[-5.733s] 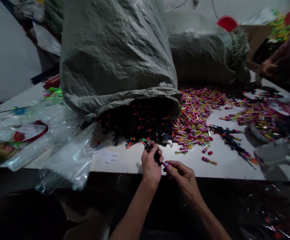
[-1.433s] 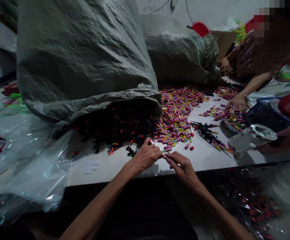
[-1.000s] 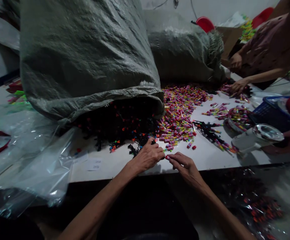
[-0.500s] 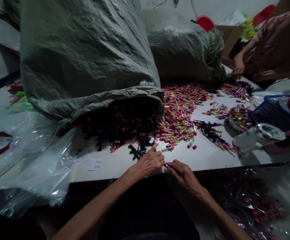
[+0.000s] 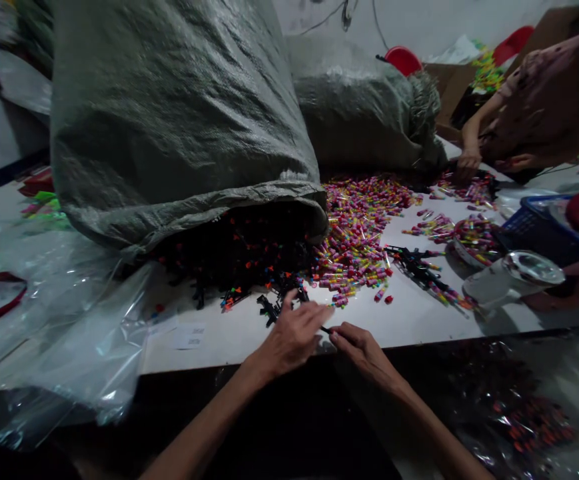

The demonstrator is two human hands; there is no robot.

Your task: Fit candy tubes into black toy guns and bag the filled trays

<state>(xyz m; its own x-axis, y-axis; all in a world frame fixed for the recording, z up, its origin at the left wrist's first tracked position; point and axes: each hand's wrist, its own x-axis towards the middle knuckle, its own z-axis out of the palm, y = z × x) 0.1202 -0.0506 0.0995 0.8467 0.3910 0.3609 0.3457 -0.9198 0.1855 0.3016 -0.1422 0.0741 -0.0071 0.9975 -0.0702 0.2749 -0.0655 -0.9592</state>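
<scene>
1. Clear plastic bags [image 5: 514, 407], lower right of the frame, below the bench edge: I see dark pieces with orange tips inside.

2. My right hand [image 5: 364, 350], lower centre: fingers closed in a pinch on a thin dark stick [image 5: 326, 329] at the bench's near edge. What the stick belongs to I cannot tell.

3. My left hand [image 5: 292, 333], just left of it: fingers [image 5: 314, 312] loosely spread, flat over the bench [image 5: 229, 337], tips at the other end of the stick. Whether they grip anything I cannot tell. To do this well, I judge the left should steady the piece while the right keeps its pinch close to the tip, both low over the bench so nothing rolls off.

4. Small black plastic parts [image 5: 274, 303], touching my left fingertips, spilling from the mouth of the sack.

5. Paper slip [image 5: 189, 337], left of centre; crumpled clear film [image 5: 69, 327] at far left.

6. Coloured capsule pieces [image 5: 359, 233], centre right, a broad heap.

7. Large grey woven sack [image 5: 179, 113], lying on its side, upper centre; second sack [image 5: 364, 107] behind.

8. Blue basket [image 5: 539, 230] and another person's hand [image 5: 466, 163], upper right.
</scene>
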